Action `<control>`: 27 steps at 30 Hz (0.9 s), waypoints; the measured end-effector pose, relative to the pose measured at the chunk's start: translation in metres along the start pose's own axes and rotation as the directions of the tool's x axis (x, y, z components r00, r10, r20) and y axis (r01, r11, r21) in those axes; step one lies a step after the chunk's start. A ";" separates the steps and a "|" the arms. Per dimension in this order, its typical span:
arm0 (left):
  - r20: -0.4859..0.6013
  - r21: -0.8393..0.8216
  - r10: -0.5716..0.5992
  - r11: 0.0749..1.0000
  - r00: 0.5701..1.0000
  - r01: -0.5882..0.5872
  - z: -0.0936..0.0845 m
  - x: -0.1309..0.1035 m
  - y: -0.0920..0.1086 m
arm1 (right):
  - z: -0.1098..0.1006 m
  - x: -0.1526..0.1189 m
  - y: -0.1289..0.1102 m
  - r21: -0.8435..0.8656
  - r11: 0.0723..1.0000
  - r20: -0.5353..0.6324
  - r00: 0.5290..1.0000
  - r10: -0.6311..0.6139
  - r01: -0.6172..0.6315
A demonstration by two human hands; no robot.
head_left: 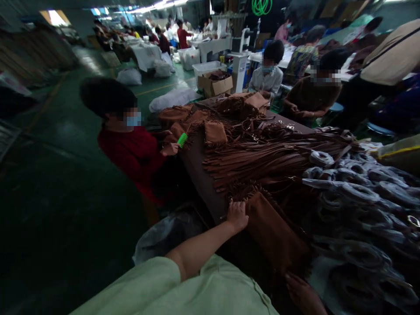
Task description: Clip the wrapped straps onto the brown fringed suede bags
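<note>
"What are my hands doing on your feed?"

"I have the left hand [238, 214] with its fingers curled closed on the left edge of a brown bag [274, 227]. The right hand [305, 295] is at the bag's near end, low in my view; its fingertips touch the corner, but it's too dark there for me to tell whether they grip."

"And the brown bag itself?"

"On the near part of the dark table [198, 168], slanting from the left hand down to the right one, with fringe along its far edge."

"What's around it?"

"Just beyond it I see long brown straps [256, 159] spread in a heap. To the right are many plastic-wrapped coils [357, 192]. Farther off lie a small brown pouch [215, 132] and a pile of brown bags [243, 104]."

"Anyone close?"

"At the left side, a person in red [131, 144] holds a green brush [182, 140]. Across the table I make out a person in white [267, 78] and one in brown [316, 94]. An open cardboard box [215, 85] sits past the far end."
</note>
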State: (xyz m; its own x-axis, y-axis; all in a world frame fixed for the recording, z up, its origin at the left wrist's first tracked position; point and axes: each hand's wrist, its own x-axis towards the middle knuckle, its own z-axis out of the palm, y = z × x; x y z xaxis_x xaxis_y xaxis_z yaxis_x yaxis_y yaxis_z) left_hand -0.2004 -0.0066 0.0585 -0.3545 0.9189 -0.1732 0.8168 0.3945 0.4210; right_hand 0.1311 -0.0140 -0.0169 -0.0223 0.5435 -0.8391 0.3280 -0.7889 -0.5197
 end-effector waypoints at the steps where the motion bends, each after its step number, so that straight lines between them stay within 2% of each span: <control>1: -0.034 -0.025 -0.017 1.000 0.999 0.016 0.005 -0.008 0.000 | -0.002 0.001 -0.002 -0.005 1.000 0.017 0.999 0.028 -0.028; 4: -0.109 -0.092 -0.031 0.996 0.994 0.020 0.018 -0.034 -0.003 | -0.007 0.007 -0.006 -0.053 0.997 0.074 0.996 0.054 -0.050; 7: -0.118 -0.146 0.003 0.989 0.993 -0.020 0.031 -0.062 -0.010 | -0.012 0.014 -0.006 -0.085 0.995 0.110 0.992 0.060 -0.051; 12: 0.012 -0.241 0.077 0.968 0.997 -0.072 0.053 -0.111 -0.019 | -0.010 0.015 -0.008 -0.102 0.992 0.078 0.994 0.079 -0.071; 15: 0.084 -0.277 0.128 0.956 0.988 -0.100 0.060 -0.126 -0.019 | -0.008 0.012 -0.011 -0.117 0.991 0.078 0.994 0.072 -0.063; 19: 0.101 -0.304 0.192 0.940 0.976 -0.153 0.057 -0.120 -0.015 | -0.011 0.016 -0.006 -0.100 0.994 0.077 0.996 0.041 -0.034; 22: 0.089 -0.313 0.231 0.930 0.969 -0.193 0.049 -0.107 -0.012 | -0.014 0.022 0.003 -0.008 1.000 0.072 0.997 0.026 -0.026; 25: 0.111 -0.314 0.313 0.911 0.943 -0.266 0.039 -0.092 -0.014 | -0.011 0.021 0.008 0.035 0.999 0.045 0.999 0.005 -0.007; 27: 0.135 -0.313 0.375 0.894 0.917 -0.319 0.032 -0.080 -0.018 | -0.005 0.017 0.008 -0.028 0.998 -0.011 0.999 -0.049 0.048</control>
State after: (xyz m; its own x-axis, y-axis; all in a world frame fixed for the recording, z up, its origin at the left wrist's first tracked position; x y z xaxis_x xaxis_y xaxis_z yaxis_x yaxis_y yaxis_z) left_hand -0.1718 -0.0870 0.0368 0.0421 0.9917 -0.1212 0.7012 0.0571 0.7107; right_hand 0.1381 -0.0093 -0.0346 -0.0281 0.5844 -0.8109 0.3525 -0.7534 -0.5552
